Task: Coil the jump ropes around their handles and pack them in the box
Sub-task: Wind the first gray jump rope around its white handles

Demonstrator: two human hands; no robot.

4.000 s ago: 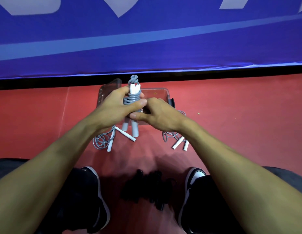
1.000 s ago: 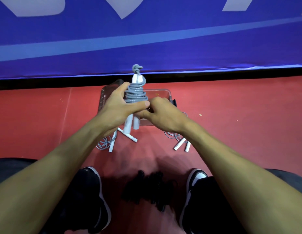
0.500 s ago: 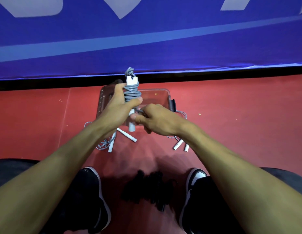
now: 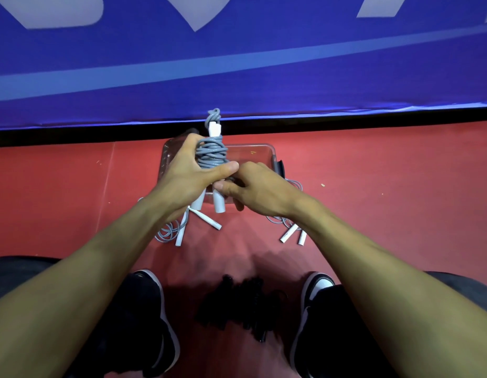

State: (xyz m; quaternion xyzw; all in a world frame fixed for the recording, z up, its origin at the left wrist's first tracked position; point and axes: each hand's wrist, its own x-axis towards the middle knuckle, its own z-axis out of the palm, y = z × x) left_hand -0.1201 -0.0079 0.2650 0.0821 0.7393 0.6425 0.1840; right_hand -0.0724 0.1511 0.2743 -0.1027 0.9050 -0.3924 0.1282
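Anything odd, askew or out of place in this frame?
Nothing damaged. Two uncoiled jump ropes sprawl on the floor beside the clear box, not yet packed.

Since half a second ago the coiled jump rope (image 4: 211, 155) shows both white handles below the left hand (image 4: 188, 175), not one. The right hand (image 4: 254, 188) has closed in; its fingertips now touch the coil's lower turns, above the box (image 4: 264, 151).
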